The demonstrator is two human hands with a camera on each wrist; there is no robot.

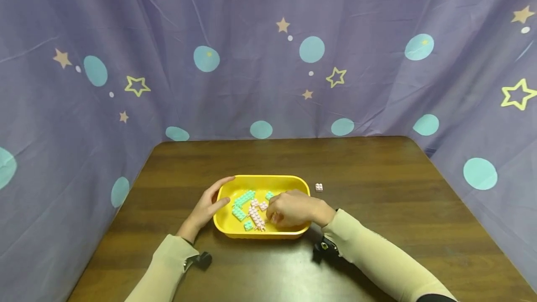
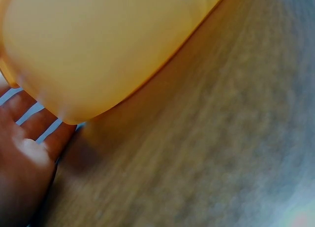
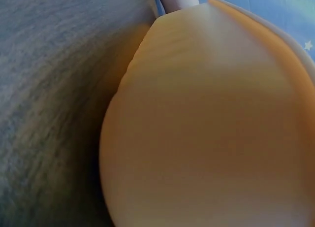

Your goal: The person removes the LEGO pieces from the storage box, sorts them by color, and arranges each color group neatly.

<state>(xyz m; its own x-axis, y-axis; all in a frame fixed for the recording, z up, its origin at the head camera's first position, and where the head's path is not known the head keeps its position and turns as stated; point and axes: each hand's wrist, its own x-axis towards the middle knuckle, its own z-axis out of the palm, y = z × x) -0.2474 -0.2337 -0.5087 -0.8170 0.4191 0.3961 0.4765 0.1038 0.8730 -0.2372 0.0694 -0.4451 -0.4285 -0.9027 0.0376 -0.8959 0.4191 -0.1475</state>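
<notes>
A yellow plastic tub (image 1: pixel 289 181) stands on the table with mint-green and pink toy building bricks inside. My left hand (image 1: pixel 208 203) holds its left end, thumb over the rim and fingers along the outside. In the left wrist view the fingers (image 2: pixel 37 123) of that hand lie against the tub's outer wall (image 2: pixel 98 49). My right hand (image 1: pixel 293 208) reaches over the right end, fingers bent down among the bricks beside a pink strip (image 1: pixel 256 216). Its fingertips are mostly hidden, and I cannot tell whether they pinch a brick. Green bricks (image 1: pixel 244 198) lie nearer the left hand.
One small pink brick (image 1: pixel 319 187) sits on the brown wooden table (image 1: pixel 369 167), just right of the tub. A purple curtain (image 1: pixel 260 92) with stars and blue dots hangs behind and at both sides. The tub's wall (image 3: pixel 206 128) fills most of the right wrist view.
</notes>
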